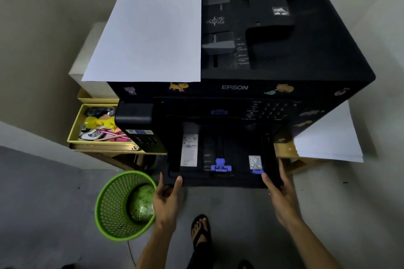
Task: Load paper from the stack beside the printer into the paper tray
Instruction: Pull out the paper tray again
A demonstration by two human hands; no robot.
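A large black printer (306,54) stands on a wooden stand. Its black paper tray (238,150) is pulled out at the front, with blue guides inside and no paper in it. My left hand (167,197) grips the tray's front left corner, thumb on top. At the front right corner, my right hand (278,190) holds the tray with its thumb by a blue tab. A stack of white paper (328,140) lies to the right of the printer. A single white sheet (148,39) rests on the printer's top left.
A green mesh waste basket (113,207) lies tipped on the floor at the lower left. A yellow box (73,131) of small items sits left of the printer. My sandalled foot (201,229) is below the tray. Walls close in on both sides.
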